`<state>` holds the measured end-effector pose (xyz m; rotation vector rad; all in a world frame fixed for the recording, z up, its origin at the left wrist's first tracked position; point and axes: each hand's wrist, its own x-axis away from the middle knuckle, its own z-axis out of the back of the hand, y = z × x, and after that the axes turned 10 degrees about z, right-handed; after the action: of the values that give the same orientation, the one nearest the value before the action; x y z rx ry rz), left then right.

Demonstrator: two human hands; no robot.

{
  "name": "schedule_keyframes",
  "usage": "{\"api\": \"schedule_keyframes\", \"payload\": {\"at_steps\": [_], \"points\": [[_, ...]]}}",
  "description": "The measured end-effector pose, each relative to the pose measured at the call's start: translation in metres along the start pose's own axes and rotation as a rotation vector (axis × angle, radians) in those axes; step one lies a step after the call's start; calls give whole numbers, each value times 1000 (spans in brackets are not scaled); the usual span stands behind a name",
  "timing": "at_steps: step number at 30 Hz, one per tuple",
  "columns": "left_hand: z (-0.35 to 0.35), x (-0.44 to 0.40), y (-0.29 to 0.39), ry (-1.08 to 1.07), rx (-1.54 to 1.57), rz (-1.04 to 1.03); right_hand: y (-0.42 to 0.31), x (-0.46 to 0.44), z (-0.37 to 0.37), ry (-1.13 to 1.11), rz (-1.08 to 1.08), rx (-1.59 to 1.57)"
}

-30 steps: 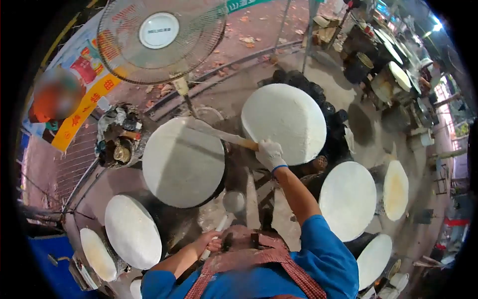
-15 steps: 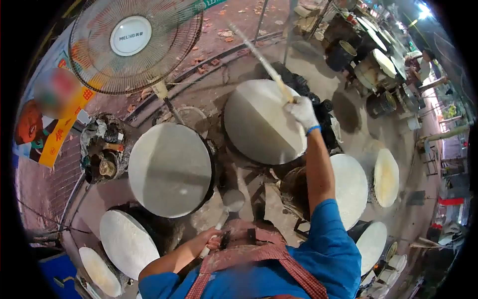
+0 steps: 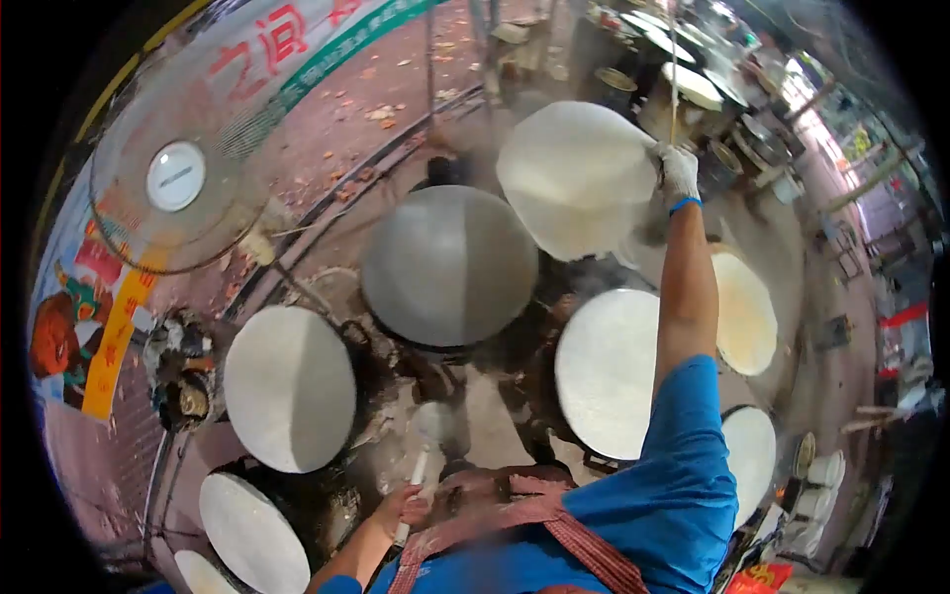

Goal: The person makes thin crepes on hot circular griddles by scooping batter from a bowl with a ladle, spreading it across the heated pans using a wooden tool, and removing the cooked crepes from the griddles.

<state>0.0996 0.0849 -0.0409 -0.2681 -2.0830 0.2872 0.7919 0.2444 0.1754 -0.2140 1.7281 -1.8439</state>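
Note:
My gloved right hand (image 3: 679, 172) is closed at the far right, with a long thin stick (image 3: 675, 89) rising from it and the edge of a thin pale sheet (image 3: 579, 178) at its fingers. The sheet hangs in the air, beyond a bare grey round griddle (image 3: 450, 265). Near my apron, my left hand (image 3: 404, 507) is wrapped round the pale handle of a ladle (image 3: 432, 424). White batter-like layers cover the round griddle on the left (image 3: 290, 389) and the one on the right (image 3: 609, 374).
More coated griddles stand at the lower left (image 3: 254, 535), far right (image 3: 744, 315) and lower right (image 3: 749, 460). A fan (image 3: 176, 176) is at the upper left, above a bin of refuse (image 3: 183, 371). Barrels and further round plates (image 3: 693, 87) stand at the back right.
My right hand has moved up and right, and the pale sheet has come off the middle griddle, leaving its grey surface bare. The view has turned right. My left hand still holds the ladle.

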Motion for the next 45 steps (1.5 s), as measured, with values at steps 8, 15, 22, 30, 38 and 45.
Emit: {"api": "schedule_keyframes", "payload": {"at_steps": [8,15,22,30,38,45], "points": [[-73,-65,-56,-192,214,-88,38,16,319,586,15,-241],[-136,-70,-100,-381,399,91,193,140,512,924,-300,-151],[-143,-73,-114,-322,238,-5,353,195,540,1107,-372,-54],[-100,-71,-159,-437,372,-70,279,228,510,610,-507,736],[-58,-12,-215,-138,222,-350,90,373,158,-413,-512,-6],[-7,3,-308,-25,460,-606,157,484,-41,-604,-740,-286]]}}
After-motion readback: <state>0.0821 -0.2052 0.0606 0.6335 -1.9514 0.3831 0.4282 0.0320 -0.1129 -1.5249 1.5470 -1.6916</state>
